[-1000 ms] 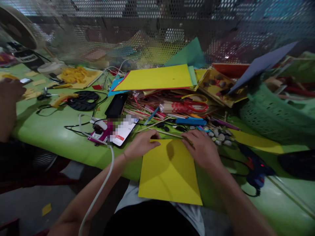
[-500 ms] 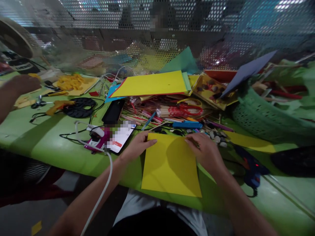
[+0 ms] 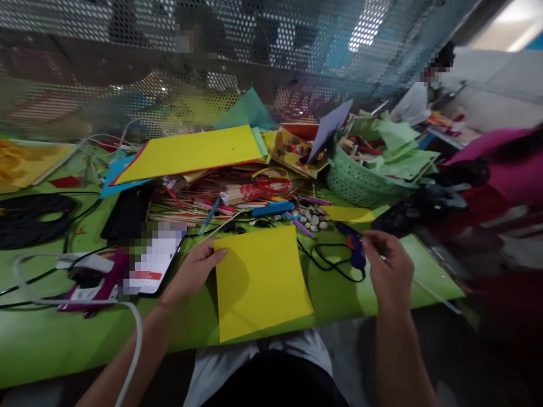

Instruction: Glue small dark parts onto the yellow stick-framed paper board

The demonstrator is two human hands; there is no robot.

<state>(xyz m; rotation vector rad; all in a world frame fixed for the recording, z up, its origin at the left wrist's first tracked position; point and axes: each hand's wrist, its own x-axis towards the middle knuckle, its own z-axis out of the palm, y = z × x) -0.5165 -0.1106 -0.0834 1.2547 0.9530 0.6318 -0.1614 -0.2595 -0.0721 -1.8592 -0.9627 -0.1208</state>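
Note:
A yellow sheet of paper (image 3: 263,282) lies in front of me, its near edge reaching the table's front edge. My left hand (image 3: 201,265) pinches its upper left corner, thumb on top and fingers underneath. Off to the right, my right hand (image 3: 388,265) is at the back of a dark blue glue gun (image 3: 357,251) with a small red light. Its fingers are bent, the thumb apart from them; whether they touch the gun I cannot tell. The gun's black cord (image 3: 328,263) loops on the table between the gun and the paper.
A phone (image 3: 159,260) and a purple power strip (image 3: 108,277) with cables lie left. Behind are stacked coloured papers (image 3: 190,152), sticks, a blue cutter (image 3: 272,210), pebbles (image 3: 314,219) and a green basket (image 3: 356,183). Another person (image 3: 413,102) is at the far right.
My right hand has let go of the paper's upper right corner and moved right to the glue gun. My left hand still holds the sheet, which has turned slightly. The view has swung right.

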